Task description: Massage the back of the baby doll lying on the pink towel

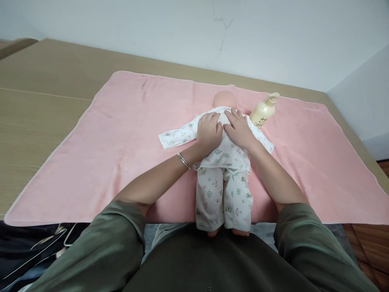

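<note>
A baby doll [225, 99] in a white printed top [226, 155] and matching trousers [209, 198] lies lengthwise in front of me, its head away from me. No face shows on its smooth head. Its sleeves are spread to both sides, and its feet poke past the table's front edge. My left hand [209, 132], below a silver bangle [184, 161], rests on the upper left of the doll's top. On the upper right, my right hand [238, 129] lies flat with fingers spread. The thumbs are close together, and nothing is held in either hand.
A pink blanket [146, 125] covers much of the wooden table [39, 117] under the doll. Right of the doll, a pale yellow pump bottle [263, 111] leans near its sleeve. A white wall [182, 32] borders the back. Dark bags [36, 247] are below at left.
</note>
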`<state>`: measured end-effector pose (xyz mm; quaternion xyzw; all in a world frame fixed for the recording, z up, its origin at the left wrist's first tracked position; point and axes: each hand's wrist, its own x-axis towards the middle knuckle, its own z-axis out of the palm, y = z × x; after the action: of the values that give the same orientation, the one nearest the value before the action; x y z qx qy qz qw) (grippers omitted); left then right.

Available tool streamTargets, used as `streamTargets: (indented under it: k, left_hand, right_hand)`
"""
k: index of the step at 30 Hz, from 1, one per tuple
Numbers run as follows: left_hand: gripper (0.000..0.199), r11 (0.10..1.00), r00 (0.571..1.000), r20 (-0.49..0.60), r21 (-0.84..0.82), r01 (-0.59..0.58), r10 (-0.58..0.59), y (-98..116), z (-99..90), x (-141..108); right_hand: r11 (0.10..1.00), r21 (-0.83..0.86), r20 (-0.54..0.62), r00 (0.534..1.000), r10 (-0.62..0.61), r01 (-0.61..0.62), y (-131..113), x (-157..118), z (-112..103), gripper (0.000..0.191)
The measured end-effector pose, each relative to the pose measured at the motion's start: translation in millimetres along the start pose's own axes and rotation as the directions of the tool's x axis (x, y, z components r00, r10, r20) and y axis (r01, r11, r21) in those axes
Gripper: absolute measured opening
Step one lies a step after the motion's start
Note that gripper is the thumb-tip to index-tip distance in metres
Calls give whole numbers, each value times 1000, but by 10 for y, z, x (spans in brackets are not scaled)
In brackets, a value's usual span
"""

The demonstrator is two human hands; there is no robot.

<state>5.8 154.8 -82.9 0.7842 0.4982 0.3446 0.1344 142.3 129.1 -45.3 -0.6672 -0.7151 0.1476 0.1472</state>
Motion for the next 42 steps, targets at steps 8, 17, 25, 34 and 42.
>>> streamTargets:
  k: [8,17,25,34,42]
  left_hand:
    - [43,1000,1000,-12,16,16,-16,24,-12,-11]
    - [49,993,994,75,76,-87,81,-69,15,98]
    - [42,972,985,-8,164,-167,171,18,-10,-30]
    - [50,995,996,92,98,-24,15,-53,12,97]
    - [33,978,995,47,184,-97,90,46,-52,31]
  right_hand:
    - [979,-195,-152,988,28,-58,-99,-88,66,58]
    - [955,-297,-13,1000,-8,4,-245,-277,-161,38]
    - [988,-150,-22,999,-26,22,34,-4,-41,59]
    - [965,-261,-103,993,-55,26,-144,-135,20,48]
    - [983,-173,-28,998,-65,59,-127,-156,-152,35]
